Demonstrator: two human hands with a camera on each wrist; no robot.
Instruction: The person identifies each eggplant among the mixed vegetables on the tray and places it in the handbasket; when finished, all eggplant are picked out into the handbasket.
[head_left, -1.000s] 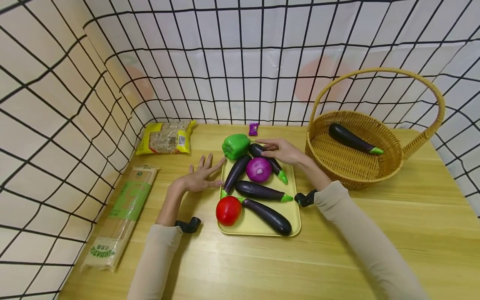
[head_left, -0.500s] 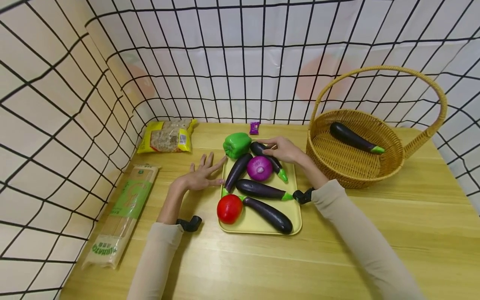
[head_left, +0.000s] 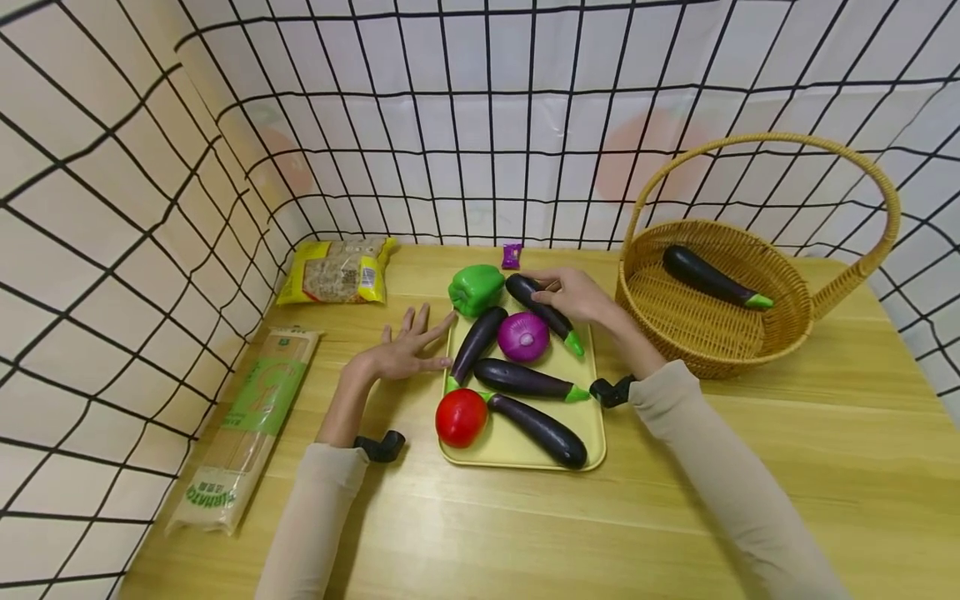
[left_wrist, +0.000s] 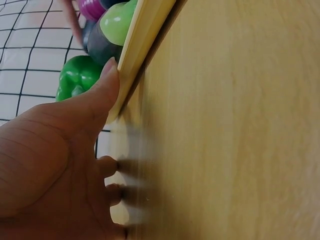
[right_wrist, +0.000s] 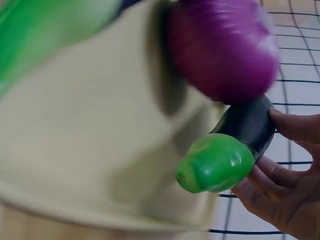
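Observation:
At the back right of the yellow tray (head_left: 510,456), my right hand (head_left: 573,296) pinches an eggplant (head_left: 552,318) between thumb and fingers. The right wrist view shows that eggplant's green stem end (right_wrist: 215,162) tilted up above the tray. My left hand (head_left: 405,348) is spread at the tray's left edge, its thumb (left_wrist: 107,82) touching the rim in the left wrist view. Around the gripped eggplant lie a purple onion (head_left: 523,337), a green bell pepper (head_left: 476,290), several other eggplants (head_left: 525,379) and a red tomato (head_left: 461,417).
A wicker basket (head_left: 697,329) with a tall handle stands at the right, one eggplant (head_left: 712,275) inside. A yellow food bag (head_left: 337,272) and a noodle packet (head_left: 251,425) lie at the left. A small purple packet (head_left: 511,256) sits behind the tray, before the grid wall.
My right hand has raised the back eggplant slightly and shifted it a little right, away from the onion. The left hand has stayed at the tray's edge.

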